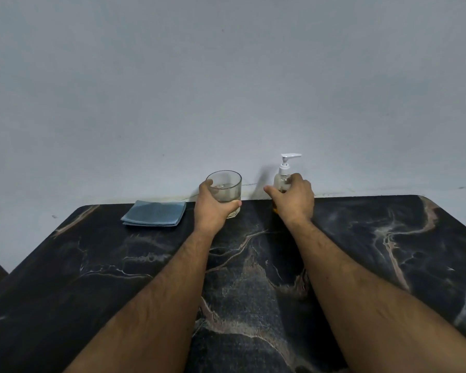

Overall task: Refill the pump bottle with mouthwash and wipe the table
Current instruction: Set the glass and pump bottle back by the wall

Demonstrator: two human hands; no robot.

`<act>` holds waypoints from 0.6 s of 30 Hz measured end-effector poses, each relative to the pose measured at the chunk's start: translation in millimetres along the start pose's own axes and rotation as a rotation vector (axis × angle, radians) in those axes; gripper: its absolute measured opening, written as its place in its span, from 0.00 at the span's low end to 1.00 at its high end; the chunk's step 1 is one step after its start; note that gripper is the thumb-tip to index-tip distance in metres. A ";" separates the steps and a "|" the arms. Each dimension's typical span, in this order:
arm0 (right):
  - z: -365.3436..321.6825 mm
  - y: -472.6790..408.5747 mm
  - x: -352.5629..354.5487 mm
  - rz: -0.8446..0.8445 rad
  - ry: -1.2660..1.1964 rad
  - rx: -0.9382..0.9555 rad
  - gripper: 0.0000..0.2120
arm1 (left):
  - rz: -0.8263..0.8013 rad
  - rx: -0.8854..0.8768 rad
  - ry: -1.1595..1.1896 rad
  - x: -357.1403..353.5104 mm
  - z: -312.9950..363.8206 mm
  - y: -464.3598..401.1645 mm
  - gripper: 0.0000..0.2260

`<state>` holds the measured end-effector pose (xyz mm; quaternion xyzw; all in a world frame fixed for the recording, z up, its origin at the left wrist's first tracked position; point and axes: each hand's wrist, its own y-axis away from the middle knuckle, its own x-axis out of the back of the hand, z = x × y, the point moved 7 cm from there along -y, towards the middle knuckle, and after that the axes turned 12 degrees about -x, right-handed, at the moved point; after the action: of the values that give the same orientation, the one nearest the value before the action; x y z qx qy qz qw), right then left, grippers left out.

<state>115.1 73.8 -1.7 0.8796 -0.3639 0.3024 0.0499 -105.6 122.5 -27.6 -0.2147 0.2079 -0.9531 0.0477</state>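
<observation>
1. Two bare forearms reach into view from the bottom edge, uncovered all the way to the wrists.
2. Fine dark hair runs along both forearms.
3. The left hand (213, 208) wears no ring, watch or glove.
4. The right hand (293, 197) is likewise unadorned, with short nails.

One head-worn wide-angle view looks forward and down along both forearms: the left hand (213, 203) and right hand (293, 199) sit mid-frame at arm's reach, the table (253, 278) stretches back toward the camera, and the wall (226, 76) rises beyond them
</observation>
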 end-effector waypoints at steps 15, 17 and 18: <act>6.3 6.5 -6.3 -0.150 0.076 -0.084 0.22 | -0.024 0.055 0.017 -1.7 -1.8 4.8 0.44; 5.7 7.7 -6.3 -0.139 0.072 -0.089 0.22 | -0.026 0.055 0.013 -1.7 -2.6 5.8 0.43; 5.7 8.0 -6.4 -0.135 0.074 -0.089 0.23 | -0.026 0.055 0.012 -1.3 -2.4 6.5 0.42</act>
<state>109.0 70.1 -11.1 0.8871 -0.3149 0.3143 0.1226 -105.4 117.8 -32.7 -0.2103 0.1792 -0.9602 0.0401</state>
